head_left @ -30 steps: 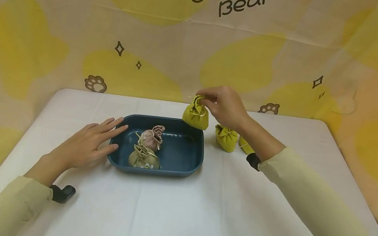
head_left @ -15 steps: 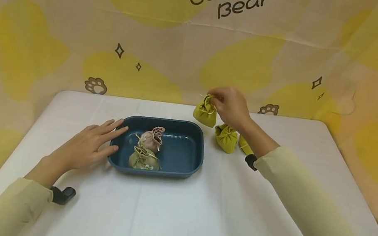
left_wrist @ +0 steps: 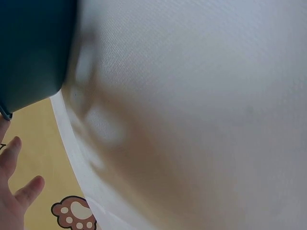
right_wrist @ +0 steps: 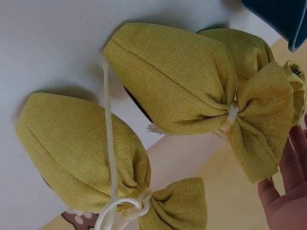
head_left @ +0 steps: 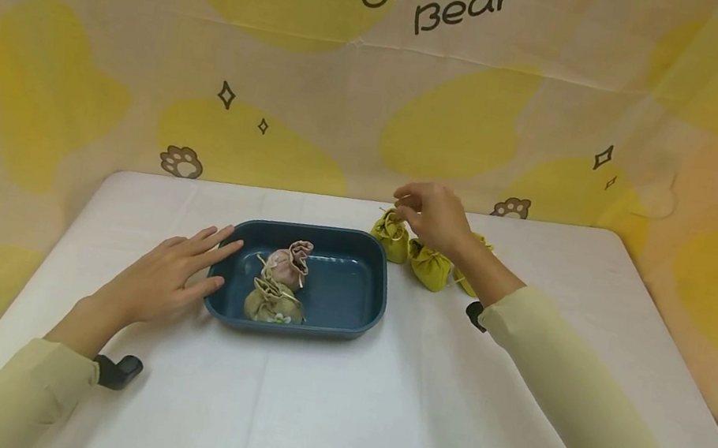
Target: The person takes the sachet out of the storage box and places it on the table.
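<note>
Right hand [head_left: 435, 217] over leftmost yellow pouch [head_left: 390, 242]

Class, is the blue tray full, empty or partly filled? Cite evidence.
The blue tray is partly filled: a pink pouch and an olive pouch lie inside, while its floor toward the right shows bare.

The right forearm [head_left: 497, 276] partly hides the rightmost yellow-green cloth drawstring pouch [head_left: 464, 283], while the left wrist view crops the dark blue rounded-rectangular tray [left_wrist: 36, 48] and left hand [left_wrist: 14, 189].
</note>
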{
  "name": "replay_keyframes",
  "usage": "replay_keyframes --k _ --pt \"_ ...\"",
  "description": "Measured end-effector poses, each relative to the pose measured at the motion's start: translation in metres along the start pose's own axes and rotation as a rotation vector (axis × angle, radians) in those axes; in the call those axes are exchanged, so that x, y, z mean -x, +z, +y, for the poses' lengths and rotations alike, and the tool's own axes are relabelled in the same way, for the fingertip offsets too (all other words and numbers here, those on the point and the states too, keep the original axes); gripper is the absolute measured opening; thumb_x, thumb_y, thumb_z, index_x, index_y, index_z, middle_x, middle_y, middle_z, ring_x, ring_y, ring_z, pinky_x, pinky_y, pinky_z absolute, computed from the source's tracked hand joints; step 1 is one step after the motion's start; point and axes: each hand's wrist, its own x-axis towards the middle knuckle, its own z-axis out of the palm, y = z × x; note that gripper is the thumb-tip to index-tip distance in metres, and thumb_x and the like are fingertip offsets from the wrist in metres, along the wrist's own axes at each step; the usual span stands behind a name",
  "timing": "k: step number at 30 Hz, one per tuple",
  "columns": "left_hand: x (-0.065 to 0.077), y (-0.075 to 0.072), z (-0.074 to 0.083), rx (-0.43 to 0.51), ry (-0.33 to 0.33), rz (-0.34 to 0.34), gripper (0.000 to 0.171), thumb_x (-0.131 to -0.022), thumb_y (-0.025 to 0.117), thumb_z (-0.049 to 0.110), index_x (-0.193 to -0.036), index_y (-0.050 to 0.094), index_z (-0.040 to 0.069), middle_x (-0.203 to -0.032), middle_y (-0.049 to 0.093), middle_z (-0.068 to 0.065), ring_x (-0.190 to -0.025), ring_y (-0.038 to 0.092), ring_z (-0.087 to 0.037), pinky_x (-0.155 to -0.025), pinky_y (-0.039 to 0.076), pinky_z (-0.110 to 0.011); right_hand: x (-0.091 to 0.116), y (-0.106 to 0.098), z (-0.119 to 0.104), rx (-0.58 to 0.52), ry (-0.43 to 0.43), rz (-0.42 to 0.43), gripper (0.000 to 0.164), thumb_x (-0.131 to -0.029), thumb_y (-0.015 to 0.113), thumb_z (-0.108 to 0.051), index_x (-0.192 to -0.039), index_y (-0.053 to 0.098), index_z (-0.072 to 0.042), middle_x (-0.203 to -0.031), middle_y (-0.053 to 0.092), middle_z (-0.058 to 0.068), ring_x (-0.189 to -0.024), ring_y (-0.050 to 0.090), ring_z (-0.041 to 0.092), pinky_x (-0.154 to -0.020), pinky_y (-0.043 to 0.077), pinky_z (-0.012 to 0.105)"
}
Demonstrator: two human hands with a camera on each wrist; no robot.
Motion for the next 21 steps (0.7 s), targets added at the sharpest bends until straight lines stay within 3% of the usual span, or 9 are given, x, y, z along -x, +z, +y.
replay_keyframes --k 11,21 --pt "0.002 -0.001 0.000 -0.008 0.007 0.010 0.060 -0.101 0.055 0.035 -0.155 0.037 0.016 -0.161 0.030 -0.011 -0.143 0.033 -0.042 -0.108 0.031 -0.060 0.002 -0.003 -0.005 -0.005 -0.041 -0.024 0.040 -0.092 0.073 -0.018 -0.129 0.064 -0.004 -0.121 0.070 0.011 -0.114 0.066 0.026 -0.103 0.047 0.045" --pt "0.001 0.001 -0.001 -0.003 0.016 0.013 0.060 -0.102 0.054 0.036 -0.156 0.037 0.017 -0.161 0.030 -0.011 -0.143 0.033 -0.043 -0.107 0.032 -0.061 0.005 0.005 -0.027 -0.081 -0.101 -0.019 0.040 -0.090 0.075 -0.018 -0.127 0.066 -0.004 -0.119 0.071 0.010 -0.110 0.068 0.023 -0.096 0.052 0.039"
